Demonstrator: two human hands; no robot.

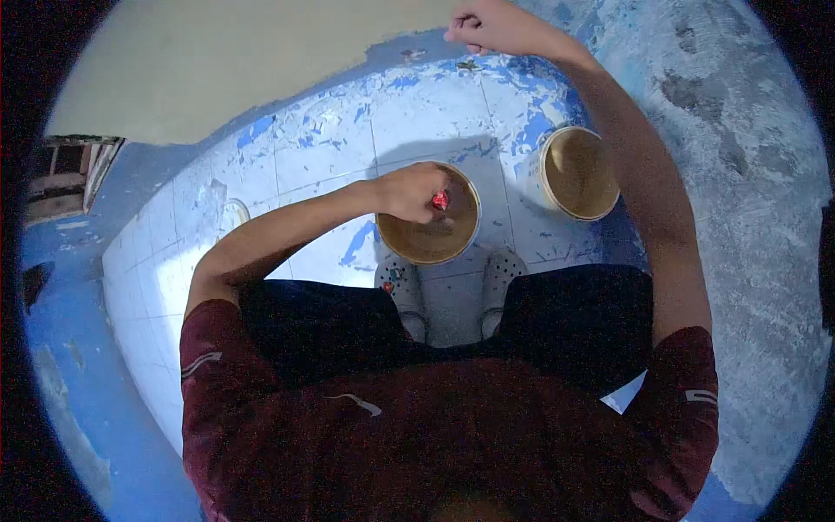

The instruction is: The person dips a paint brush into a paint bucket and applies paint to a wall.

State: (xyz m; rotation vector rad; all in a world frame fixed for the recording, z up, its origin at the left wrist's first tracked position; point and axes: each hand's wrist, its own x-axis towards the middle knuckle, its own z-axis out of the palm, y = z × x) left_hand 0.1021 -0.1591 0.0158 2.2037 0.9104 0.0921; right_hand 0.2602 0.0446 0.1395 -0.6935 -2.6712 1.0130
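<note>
My left hand (412, 193) is closed around a small red object (440, 201), perhaps a handle; its other end is hard to make out. Hand and object are over the near bucket (474, 235), which stands on the tiles just in front of my shoes. Far forward, beside the foot of the wall, my right hand (493, 28) has its fingers curled in, and nothing shows between them. A second bucket (581, 174) stands to the right, partly behind my right forearm.
Blue and white paint flakes (326, 122) are scattered over the tiled floor (326, 174). A cream and blue wall (261, 61) runs along the far side, and a patchy grey wall (739, 217) rises at the right. My light perforated clogs (503, 283) are on the floor.
</note>
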